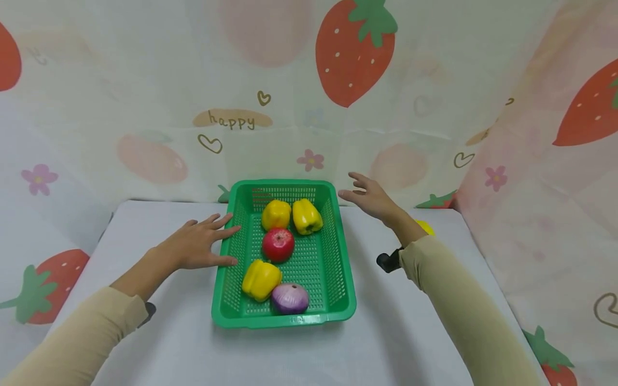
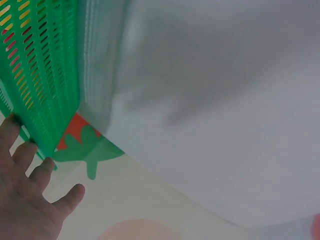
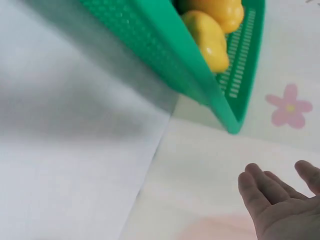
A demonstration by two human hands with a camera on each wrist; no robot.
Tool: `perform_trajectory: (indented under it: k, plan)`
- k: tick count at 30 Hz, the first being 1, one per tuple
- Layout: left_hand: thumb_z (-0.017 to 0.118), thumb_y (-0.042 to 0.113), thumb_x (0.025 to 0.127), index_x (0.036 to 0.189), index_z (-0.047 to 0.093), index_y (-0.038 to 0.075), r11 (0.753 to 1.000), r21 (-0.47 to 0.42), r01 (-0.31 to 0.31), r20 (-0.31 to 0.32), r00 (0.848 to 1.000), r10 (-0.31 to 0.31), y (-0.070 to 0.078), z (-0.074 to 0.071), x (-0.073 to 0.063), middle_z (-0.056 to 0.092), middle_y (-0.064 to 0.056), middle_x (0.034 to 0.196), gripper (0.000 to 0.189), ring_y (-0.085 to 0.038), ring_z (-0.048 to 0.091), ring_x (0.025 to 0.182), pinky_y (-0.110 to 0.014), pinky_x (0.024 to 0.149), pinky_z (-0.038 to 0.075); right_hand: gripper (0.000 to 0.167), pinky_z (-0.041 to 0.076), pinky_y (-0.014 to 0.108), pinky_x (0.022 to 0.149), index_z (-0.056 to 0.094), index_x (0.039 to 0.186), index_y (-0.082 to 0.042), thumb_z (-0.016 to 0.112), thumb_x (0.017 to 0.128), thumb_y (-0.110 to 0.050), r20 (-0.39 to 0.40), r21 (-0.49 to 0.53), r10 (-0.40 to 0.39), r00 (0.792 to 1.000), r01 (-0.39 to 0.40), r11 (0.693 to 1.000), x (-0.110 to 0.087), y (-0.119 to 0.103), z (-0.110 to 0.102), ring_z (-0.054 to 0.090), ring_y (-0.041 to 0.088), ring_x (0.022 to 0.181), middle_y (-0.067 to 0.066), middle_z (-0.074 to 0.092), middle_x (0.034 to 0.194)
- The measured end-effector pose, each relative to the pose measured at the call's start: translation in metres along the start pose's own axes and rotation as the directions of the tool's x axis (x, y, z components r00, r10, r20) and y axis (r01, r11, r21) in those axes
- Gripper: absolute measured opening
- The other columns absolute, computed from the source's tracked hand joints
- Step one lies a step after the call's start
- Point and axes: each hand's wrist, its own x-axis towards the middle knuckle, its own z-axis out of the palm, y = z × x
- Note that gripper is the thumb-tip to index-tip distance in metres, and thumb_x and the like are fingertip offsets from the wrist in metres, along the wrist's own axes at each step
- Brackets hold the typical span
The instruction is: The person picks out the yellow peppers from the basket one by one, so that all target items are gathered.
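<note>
A green plastic basket stands on the white table. Inside lie two yellow bell peppers at the back, one beside the other. A red pomegranate is in the middle, with a third yellow bell pepper and a purple onion towards the front. Spread fingers of my left hand reach to the basket's left rim; whether they touch it I cannot tell. My right hand, fingers extended and holding nothing, hovers just off the back right corner, apart from the rim in the right wrist view.
Behind my right forearm a yellow object is mostly hidden on the table. A strawberry-printed cloth hangs close behind the table's back edge and along the sides. Black straps sit at the wrists.
</note>
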Motion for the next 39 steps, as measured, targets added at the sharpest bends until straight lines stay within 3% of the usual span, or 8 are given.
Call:
perform_trajectory:
  k: [9, 13, 24, 32, 39]
  plan:
    - [0.064, 0.066, 0.085, 0.15, 0.047, 0.017, 1.0, -0.01, 0.008, -0.003, 1.0, -0.008, -0.001, 0.002, 0.0, 0.03, -0.018, 0.16, 0.083, -0.048, 0.029, 0.143, -0.073, 0.104, 0.031, 0.075, 0.034, 0.055, 0.113, 0.025, 0.158, -0.013, 0.063, 0.098, -0.037, 0.037, 0.055, -0.006, 0.999, 0.004, 0.999, 0.014, -0.007, 0.042, 0.032, 0.038, 0.144, 0.021, 0.025, 0.16]
    - [0.063, 0.067, 0.084, 0.15, 0.047, 0.017, 1.0, -0.012, 0.005, -0.005, 1.0, -0.005, -0.003, 0.002, 0.0, 0.03, -0.018, 0.16, 0.084, -0.048, 0.029, 0.143, -0.073, 0.104, 0.031, 0.077, 0.033, 0.056, 0.113, 0.025, 0.159, -0.013, 0.064, 0.097, -0.039, 0.048, 0.045, 0.032, 0.998, -0.034, 0.998, 0.019, -0.012, 0.055, 0.031, 0.038, 0.144, 0.023, 0.027, 0.159]
    - [0.065, 0.064, 0.085, 0.149, 0.048, 0.016, 1.0, -0.012, -0.006, -0.01, 1.0, 0.006, -0.003, 0.003, 0.0, 0.03, -0.018, 0.16, 0.082, -0.047, 0.033, 0.142, -0.072, 0.102, 0.034, 0.081, 0.027, 0.054, 0.117, 0.024, 0.159, -0.015, 0.067, 0.095, -0.041, 0.057, 0.115, 0.138, 0.989, -0.144, 0.983, 0.033, -0.015, 0.077, 0.028, 0.036, 0.146, 0.019, 0.026, 0.161]
    - [0.065, 0.063, 0.086, 0.149, 0.048, 0.016, 1.0, -0.02, -0.006, -0.018, 1.0, 0.006, -0.004, 0.003, -0.001, 0.029, -0.018, 0.16, 0.081, -0.047, 0.033, 0.142, -0.071, 0.102, 0.035, 0.08, 0.028, 0.055, 0.116, 0.024, 0.159, -0.014, 0.063, 0.096, -0.045, 0.085, 0.106, 0.18, 0.98, -0.188, 0.976, 0.038, -0.012, 0.09, 0.03, 0.039, 0.145, 0.02, 0.024, 0.161]
    - [0.067, 0.06, 0.086, 0.149, 0.048, 0.016, 1.0, -0.026, -0.005, -0.017, 1.0, 0.004, -0.005, 0.005, 0.0, 0.029, -0.018, 0.16, 0.08, -0.047, 0.032, 0.142, -0.071, 0.103, 0.034, 0.077, 0.034, 0.066, 0.107, 0.022, 0.159, -0.014, 0.059, 0.099, -0.044, 0.097, 0.157, 0.221, 0.97, -0.234, 0.959, 0.041, -0.01, 0.096, 0.029, 0.039, 0.145, 0.017, 0.022, 0.163]
